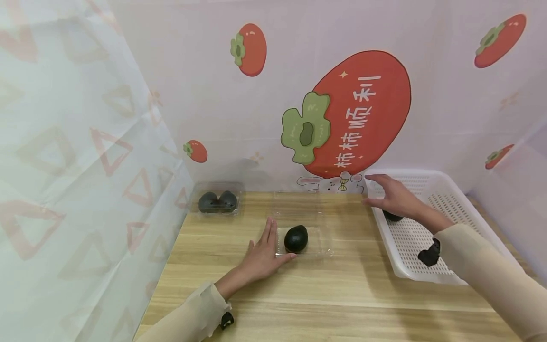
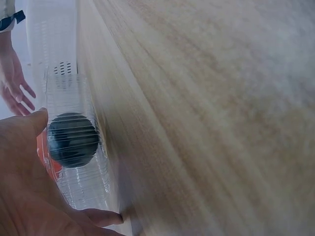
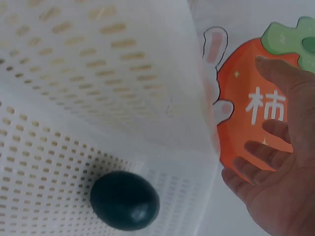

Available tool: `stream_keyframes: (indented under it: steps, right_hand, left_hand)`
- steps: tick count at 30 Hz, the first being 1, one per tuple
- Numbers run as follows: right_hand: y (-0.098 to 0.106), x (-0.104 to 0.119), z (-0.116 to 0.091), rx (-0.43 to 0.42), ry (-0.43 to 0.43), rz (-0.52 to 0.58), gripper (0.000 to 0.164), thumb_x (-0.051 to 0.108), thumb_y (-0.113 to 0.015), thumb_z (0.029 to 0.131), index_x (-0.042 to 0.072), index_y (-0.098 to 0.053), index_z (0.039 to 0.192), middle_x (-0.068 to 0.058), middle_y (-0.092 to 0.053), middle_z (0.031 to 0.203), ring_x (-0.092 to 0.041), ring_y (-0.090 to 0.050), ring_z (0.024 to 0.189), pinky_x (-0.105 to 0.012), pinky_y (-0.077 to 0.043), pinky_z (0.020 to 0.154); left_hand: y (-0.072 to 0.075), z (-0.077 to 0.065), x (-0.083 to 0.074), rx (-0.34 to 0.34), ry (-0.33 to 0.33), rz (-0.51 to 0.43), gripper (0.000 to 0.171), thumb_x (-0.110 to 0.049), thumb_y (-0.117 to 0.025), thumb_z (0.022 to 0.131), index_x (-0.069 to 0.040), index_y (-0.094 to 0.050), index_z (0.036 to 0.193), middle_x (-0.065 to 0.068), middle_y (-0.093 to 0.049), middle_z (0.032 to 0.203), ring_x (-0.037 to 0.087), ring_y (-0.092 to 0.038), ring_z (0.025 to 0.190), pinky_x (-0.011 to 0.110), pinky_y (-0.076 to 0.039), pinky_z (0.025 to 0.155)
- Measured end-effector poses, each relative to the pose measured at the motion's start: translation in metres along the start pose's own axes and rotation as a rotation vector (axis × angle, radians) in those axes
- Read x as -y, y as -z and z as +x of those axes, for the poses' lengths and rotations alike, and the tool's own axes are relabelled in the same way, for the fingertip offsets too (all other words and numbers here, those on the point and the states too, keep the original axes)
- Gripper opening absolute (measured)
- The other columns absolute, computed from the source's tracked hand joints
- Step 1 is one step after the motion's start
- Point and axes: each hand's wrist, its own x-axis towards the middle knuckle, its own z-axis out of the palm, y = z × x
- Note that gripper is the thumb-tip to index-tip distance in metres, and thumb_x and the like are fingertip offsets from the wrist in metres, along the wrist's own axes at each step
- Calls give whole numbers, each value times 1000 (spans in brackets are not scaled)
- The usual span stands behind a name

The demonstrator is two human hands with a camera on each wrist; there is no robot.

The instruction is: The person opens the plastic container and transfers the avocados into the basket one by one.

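A dark avocado (image 1: 296, 239) lies in the near half of an unfolded clear plastic box (image 1: 317, 237). My left hand (image 1: 261, 259) rests at the box's left side, fingers straight and thumb along its near edge. In the left wrist view, the same avocado (image 2: 74, 140) shows through the ribbed plastic. Over the left rim of a white perforated basket (image 1: 399, 263) hovers my right hand (image 1: 395, 197), fingers spread and holding nothing. Below it in the basket is another avocado (image 1: 392, 216), partly hidden by the hand in the head view; the right wrist view shows this avocado (image 3: 125, 200) fully.
A second clear box (image 1: 215, 186) with two dark avocados (image 1: 228, 201) inside stands at the back left of the wooden table (image 1: 273, 304). Printed sheets hang as walls behind and on both sides, and the basket stands close to the right one.
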Motion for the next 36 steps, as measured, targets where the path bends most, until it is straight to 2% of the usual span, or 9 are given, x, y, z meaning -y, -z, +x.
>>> stream_keyframes:
  steps: [4,9,15,24,30,36]
  right_hand:
    - [-6,11,0,-13,46,17,81,34,-84,92,-2,-48,155,-30,-51,154,-49,-46,142,-70,-38,114]
    - [-11,27,0,-6,59,13,85,36,-87,89,0,-48,155,-29,-55,150,-47,-53,136,-69,-43,110]
    - [-18,45,-1,26,57,9,86,39,-87,88,-3,-50,153,-31,-51,153,-50,-50,140,-70,-45,108]
    - [-29,60,-2,40,73,9,87,44,-87,87,-2,-52,152,-32,-49,154,-52,-50,139,-71,-46,105]
    - [-34,67,-2,51,92,18,90,50,-85,88,-4,-51,152,-30,-52,153,-50,-49,140,-71,-45,106]
    - [-38,74,-3,46,124,26,86,48,-85,88,0,-53,152,-28,-55,150,-48,-52,138,-70,-47,105]
  left_hand:
    - [-1,0,1,-5,-3,-2,114,-68,-62,98,-3,-3,170,16,5,178,44,-34,154,82,-23,114]
    - [0,-1,0,-6,-9,-9,113,-67,-62,98,-3,-3,170,16,5,178,44,-33,154,83,-22,113]
    - [1,-1,-1,-6,-8,-8,113,-68,-62,98,-3,-3,170,16,5,178,43,-33,155,82,-22,114]
    - [0,-1,0,-10,-1,-8,114,-66,-65,97,-3,-3,170,16,4,178,49,-40,149,82,-23,114]
    - [0,-1,-1,-11,0,-8,114,-66,-65,97,-3,-4,170,17,4,178,49,-39,150,82,-22,114]
    - [-1,-1,0,-7,2,-3,114,-66,-65,97,-3,-4,170,16,4,178,48,-38,150,82,-22,114]
